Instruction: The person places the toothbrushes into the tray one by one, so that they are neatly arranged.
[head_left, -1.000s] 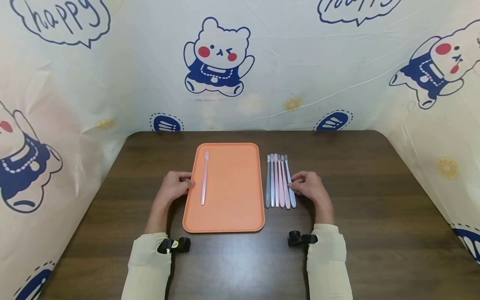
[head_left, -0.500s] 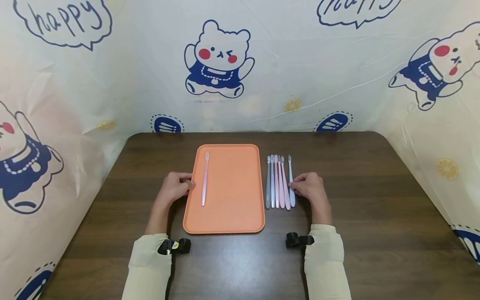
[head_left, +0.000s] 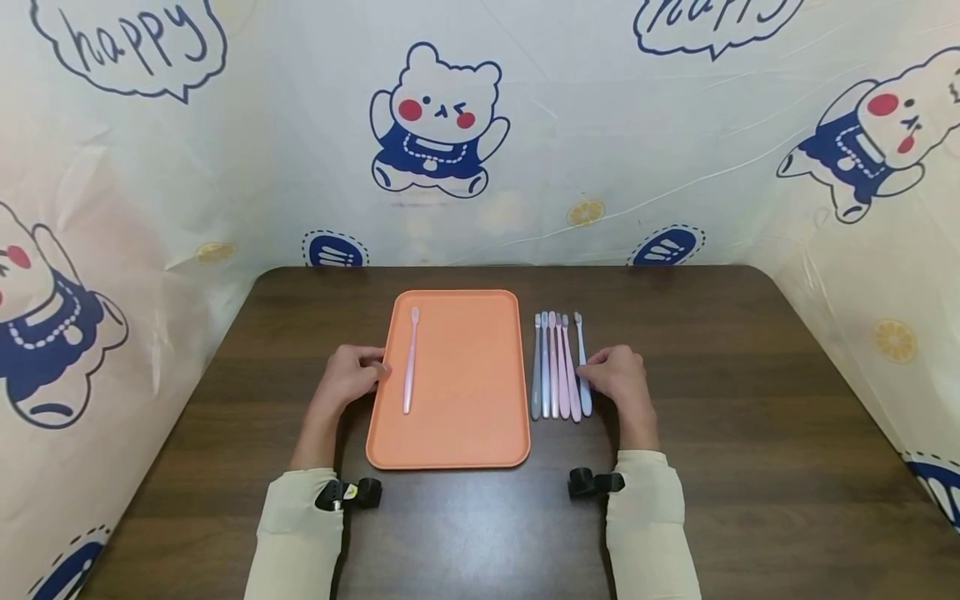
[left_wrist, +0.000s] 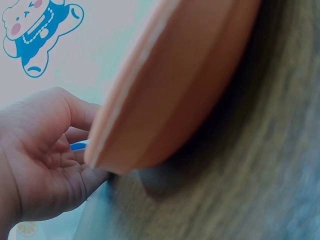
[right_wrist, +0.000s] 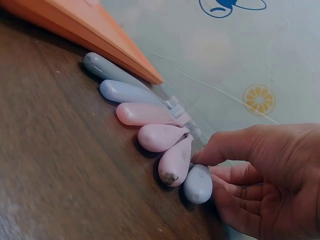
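An orange tray lies on the table with one pink toothbrush on its left part. My left hand grips the tray's left rim between thumb and fingers; in the left wrist view, the hand is seen at the tray's side. Right of the tray, several toothbrushes in grey, blue and pink lie side by side, heads pointing away. At the row's right end, my right hand pinches a light blue toothbrush by its handle. The right wrist view shows its rounded handle end beside the fingers.
The dark wooden table carries all of this. A printed sheet with cartoon bears rises behind and at both sides of it. Black wrist cameras sit on both sleeves.
The light blue toothbrush's head has swung right, away from the row, leaving a gap beside it. My right forearm has shifted slightly left. The left hand stays on the tray rim.
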